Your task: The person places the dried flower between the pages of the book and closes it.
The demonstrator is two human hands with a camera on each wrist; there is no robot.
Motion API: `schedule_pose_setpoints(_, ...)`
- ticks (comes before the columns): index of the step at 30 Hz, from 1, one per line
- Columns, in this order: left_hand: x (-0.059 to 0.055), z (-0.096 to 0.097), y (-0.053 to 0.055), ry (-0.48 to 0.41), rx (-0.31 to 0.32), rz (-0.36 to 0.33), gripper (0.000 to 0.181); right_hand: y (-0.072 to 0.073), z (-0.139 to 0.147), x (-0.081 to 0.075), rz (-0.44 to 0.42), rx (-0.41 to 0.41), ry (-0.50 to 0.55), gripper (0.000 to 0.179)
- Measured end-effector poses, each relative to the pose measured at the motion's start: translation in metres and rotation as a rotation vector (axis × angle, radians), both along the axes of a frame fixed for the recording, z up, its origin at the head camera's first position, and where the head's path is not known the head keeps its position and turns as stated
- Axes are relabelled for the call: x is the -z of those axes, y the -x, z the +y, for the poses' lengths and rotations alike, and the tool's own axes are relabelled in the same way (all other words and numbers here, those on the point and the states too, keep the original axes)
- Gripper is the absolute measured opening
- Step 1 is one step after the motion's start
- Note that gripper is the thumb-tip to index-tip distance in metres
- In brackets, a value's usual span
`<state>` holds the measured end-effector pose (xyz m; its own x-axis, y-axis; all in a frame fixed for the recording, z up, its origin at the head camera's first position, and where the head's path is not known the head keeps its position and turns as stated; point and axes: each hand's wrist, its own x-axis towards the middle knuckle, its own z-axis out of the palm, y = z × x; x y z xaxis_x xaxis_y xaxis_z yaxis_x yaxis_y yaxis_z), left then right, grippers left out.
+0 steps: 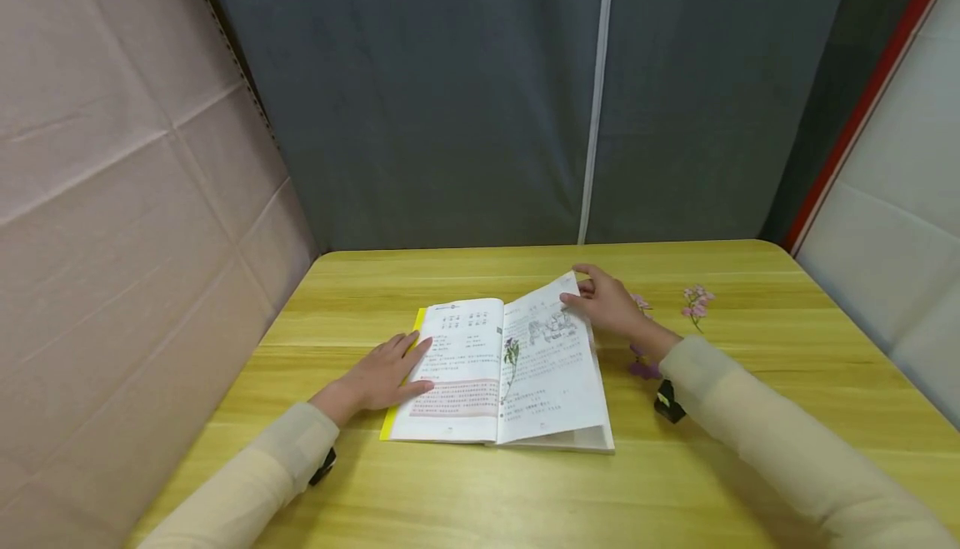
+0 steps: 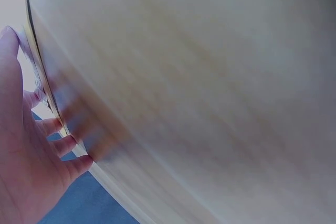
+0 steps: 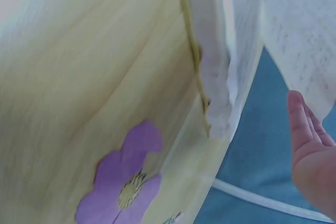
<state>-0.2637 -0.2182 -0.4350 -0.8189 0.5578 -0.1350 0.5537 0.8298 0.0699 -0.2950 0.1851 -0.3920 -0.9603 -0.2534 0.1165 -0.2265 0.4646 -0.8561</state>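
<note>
White page (image 1: pixel 553 366) tilts, far corner in the right grip (image 1: pixel 611 306).

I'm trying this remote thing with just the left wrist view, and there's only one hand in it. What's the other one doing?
Observer: The right hand holds a page of an open book by its top outer corner.
Operator: Ooh, is anything on that page?
Observer: Yes, a purple-flowered stem lies on it, near the spine.
Operator: Any other flowers about?
Observer: A pink sprig lies on the table, right of the book.
</note>
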Motion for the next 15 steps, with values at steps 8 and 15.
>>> schedule_pose_setpoints(8,0.000,-0.001,0.000,-0.004,0.006,0.002,0.084,-0.016,-0.015,-0.011,-0.164,0.018,0.172,0.072)
schedule_pose_setpoints(15,0.001,-0.002,0.001,-0.009,0.017,0.013,0.083,-0.034,-0.035,-0.008,-0.194,-0.145,0.295,0.067)
